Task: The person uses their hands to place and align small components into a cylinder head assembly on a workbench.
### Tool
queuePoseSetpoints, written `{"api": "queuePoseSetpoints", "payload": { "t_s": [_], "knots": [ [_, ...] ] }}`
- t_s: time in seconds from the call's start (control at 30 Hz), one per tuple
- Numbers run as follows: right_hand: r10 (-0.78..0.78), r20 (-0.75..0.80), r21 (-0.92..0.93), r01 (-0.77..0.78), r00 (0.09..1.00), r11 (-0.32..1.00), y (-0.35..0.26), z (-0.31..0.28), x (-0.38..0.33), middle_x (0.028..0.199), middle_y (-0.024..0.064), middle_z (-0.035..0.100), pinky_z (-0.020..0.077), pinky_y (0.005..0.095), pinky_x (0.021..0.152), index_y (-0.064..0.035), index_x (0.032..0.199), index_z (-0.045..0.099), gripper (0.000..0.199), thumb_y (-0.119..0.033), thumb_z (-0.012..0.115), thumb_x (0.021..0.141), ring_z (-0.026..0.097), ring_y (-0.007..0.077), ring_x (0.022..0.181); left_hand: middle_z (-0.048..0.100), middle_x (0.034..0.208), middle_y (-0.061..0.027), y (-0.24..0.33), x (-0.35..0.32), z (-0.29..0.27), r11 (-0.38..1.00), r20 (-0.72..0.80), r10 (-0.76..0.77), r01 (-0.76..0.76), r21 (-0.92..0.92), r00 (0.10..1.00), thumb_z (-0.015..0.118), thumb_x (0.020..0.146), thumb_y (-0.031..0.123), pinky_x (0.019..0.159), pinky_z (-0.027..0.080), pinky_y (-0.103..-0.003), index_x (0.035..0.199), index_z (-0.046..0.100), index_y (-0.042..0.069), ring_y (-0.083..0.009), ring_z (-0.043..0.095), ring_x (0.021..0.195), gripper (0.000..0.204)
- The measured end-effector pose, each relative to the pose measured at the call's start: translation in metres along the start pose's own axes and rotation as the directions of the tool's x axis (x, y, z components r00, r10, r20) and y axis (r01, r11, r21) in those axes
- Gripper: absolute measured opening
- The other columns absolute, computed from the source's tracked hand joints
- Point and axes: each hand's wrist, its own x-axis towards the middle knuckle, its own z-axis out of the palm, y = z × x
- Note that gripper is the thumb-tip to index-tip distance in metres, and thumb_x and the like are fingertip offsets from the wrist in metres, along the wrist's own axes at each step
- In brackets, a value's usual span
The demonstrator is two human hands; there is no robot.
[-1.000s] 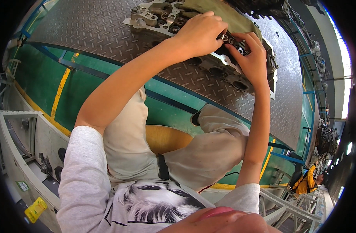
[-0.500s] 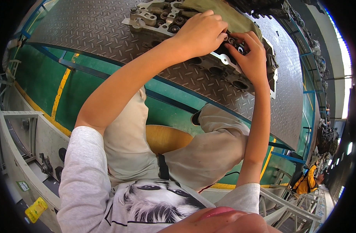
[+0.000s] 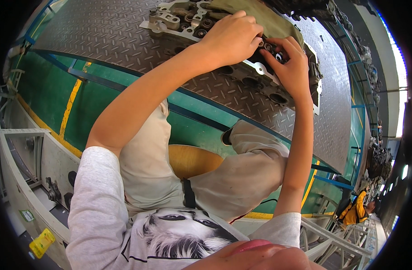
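Cylinder head (image 3: 260, 72): grey cast-metal engine part lying flat on the checker-plate bench (image 3: 102, 31), toward 12 o'clock in the view; it runs from the valve gear at 11 o'clock to the far end at 2 o'clock.
Long axis: slanted, from upper left down to lower right; the round ports (image 3: 278, 96) along its near edge face the person, the valve side faces up.
Small part (image 3: 278, 56): dark, with a pale ring, sitting on top of the head between the two hands; too small to tell what it is.
Left hand (image 3: 230, 40): curled over the top of the head, fingers bent down at the small part; whether it pinches the part or only presses on it I cannot tell.
Right hand (image 3: 293, 69): thumb and forefinger nearly closed around the small part from 3 o'clock, the other fingers resting on the head's edge.
Cloth (image 3: 260, 18): olive rag draped over the head's far side, at 12 o'clock from the hands.
Risk, part: pinched only by fingertips, it could slip and drop into a recess or roll off the bench.
Risk, fingers: sharp cast edges lie just beside both hands; a slip could nick a finger.
Risk, cloth: touching the work spot, it could snag or hide the part.
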Motion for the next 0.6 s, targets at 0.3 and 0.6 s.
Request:
{"api": "queuePoseSetpoints", "payload": {
  "t_s": [0.3,0.6],
  "knots": [
    [0.034,0.000,0.062,-0.034,0.999,0.997,-0.0032,-0.0027,0.0014,0.082,0.0082,0.059,0.0440,0.0309,0.061,-0.0028,0.102,0.072,0.017,-0.015,0.073,0.090,0.055,0.0194,0.068,0.064,0.098,-0.0101,0.0002,-0.0007,-0.0001,1.000,-0.003,-0.007,0.007,-0.005,1.000,0.065,0.092,0.020,0.088,0.049,-0.043,0.096,0.070,0.004,-0.0299,0.058,0.102,0.018],
    [0.073,0.036,0.057,-0.075,0.997,0.996,-0.0040,-0.0027,0.0012,0.086,0.0102,0.061,0.0462,0.0318,0.067,-0.0010,0.102,0.071,0.015,-0.012,0.067,0.093,0.058,0.0213,0.071,0.063,0.097,-0.0107,0.0004,-0.0011,0.0002,1.000,-0.014,-0.006,0.006,0.003,1.000,0.065,0.092,0.020,0.088,0.049,-0.042,0.093,0.068,0.003,-0.0301,0.058,0.101,0.017]
  ]
}}
